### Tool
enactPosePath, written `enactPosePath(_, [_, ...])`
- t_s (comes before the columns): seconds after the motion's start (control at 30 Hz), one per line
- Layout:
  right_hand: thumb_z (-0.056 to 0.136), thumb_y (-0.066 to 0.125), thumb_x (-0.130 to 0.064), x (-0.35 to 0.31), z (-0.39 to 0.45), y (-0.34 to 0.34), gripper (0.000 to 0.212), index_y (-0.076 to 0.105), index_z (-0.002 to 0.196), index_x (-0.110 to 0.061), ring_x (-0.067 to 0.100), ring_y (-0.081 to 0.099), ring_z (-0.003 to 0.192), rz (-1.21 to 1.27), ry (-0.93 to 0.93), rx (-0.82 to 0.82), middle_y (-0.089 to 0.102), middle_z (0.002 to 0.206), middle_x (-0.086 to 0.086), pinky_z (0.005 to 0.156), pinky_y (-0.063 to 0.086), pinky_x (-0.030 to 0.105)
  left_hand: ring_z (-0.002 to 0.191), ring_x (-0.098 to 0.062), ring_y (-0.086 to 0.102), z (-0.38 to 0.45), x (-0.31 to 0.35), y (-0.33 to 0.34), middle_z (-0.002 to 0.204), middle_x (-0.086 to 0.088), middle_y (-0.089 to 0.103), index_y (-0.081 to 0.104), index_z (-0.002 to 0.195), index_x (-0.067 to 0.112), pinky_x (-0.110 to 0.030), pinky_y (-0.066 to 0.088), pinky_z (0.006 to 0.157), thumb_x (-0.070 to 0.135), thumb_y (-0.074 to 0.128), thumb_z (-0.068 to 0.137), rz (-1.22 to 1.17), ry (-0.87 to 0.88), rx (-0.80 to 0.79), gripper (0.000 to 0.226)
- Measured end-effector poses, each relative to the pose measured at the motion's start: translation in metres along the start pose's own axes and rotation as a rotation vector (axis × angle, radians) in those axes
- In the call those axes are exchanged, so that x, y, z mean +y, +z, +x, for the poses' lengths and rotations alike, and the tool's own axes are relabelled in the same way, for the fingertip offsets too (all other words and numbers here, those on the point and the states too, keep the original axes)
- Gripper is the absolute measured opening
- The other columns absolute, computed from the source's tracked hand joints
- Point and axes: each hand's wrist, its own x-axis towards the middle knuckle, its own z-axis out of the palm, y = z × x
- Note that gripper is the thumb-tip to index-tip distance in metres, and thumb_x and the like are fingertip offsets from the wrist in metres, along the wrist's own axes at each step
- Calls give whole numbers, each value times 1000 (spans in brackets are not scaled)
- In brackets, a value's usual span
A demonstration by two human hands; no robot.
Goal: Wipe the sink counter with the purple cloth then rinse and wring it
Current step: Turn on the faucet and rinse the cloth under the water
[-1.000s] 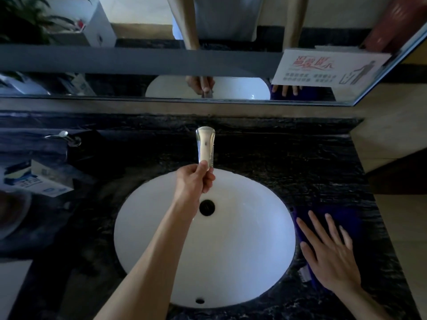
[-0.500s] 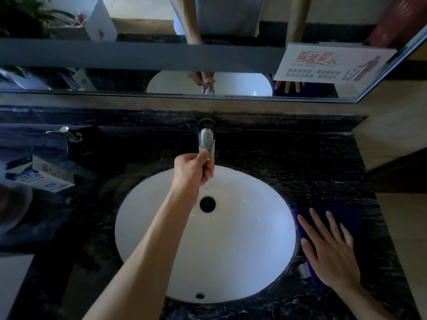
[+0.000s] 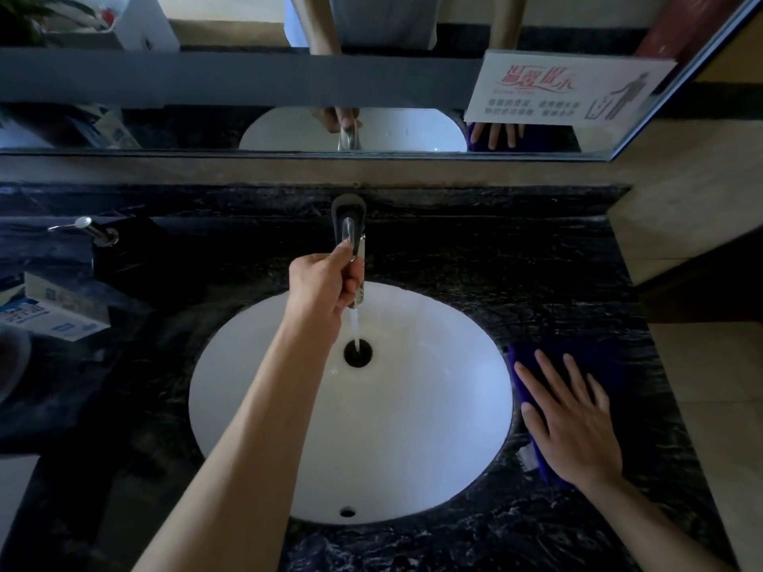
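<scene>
While water runs from the faucet (image 3: 351, 245) into the drain (image 3: 357, 353) at centre frame, the left hand (image 3: 324, 282) is closed around the faucet lever. The right hand (image 3: 572, 423) lies flat, fingers spread, pressing on the purple cloth (image 3: 532, 365) at lower right. The cloth sits on the dark counter (image 3: 536, 282) just beside the white sink (image 3: 413, 406) rim, well apart from the left hand. A soap dispenser (image 3: 97, 233) stands at left.

- A mirror (image 3: 206, 117) is running along the beige tiled wall (image 3: 681, 192).
- A white notice sign (image 3: 565, 90) is sitting at the mirror's right corner.
- Dim light is leaving the room shadowy.
</scene>
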Motion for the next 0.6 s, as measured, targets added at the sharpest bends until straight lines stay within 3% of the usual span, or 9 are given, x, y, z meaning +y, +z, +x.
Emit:
enactPosePath(0.17, [104,17,-57,-1,1,-2,60,29,159,-37,36,25,156,-8,16,-38,26,170,2,120,25,60,48,-14,49,-9,-15,-7,60,-6,59,68,84,1,-25,35,48,23,55,103,-69,24,-35,32])
enactPosePath(0.27, [98,28,-65,-8,-7,4,74,26,162,-28,40,22,155,19,150,6,19,172,10,122,17,60,48,-15,43,-17,-37,-21,59,-4,58,68,88,3,-26,29,48,22,53,102,-3,-11,12,28])
enactPosePath(0.37, [92,33,-69,-25,-13,13,88,28,161,-13,45,26,152,15,304,36,26,167,20,120,20,62,46,-17,41,-27,-70,-42,61,-7,60,70,90,1,-28,28,48,17,51,100,103,-68,58,26])
enactPosePath(0.6, [91,41,-35,-68,-8,22,68,46,151,-3,43,41,145,114,389,255,44,158,22,115,30,58,49,-17,48,-52,-121,-79,69,-12,68,72,96,-1,-28,34,46,12,51,100,193,-266,79,25])
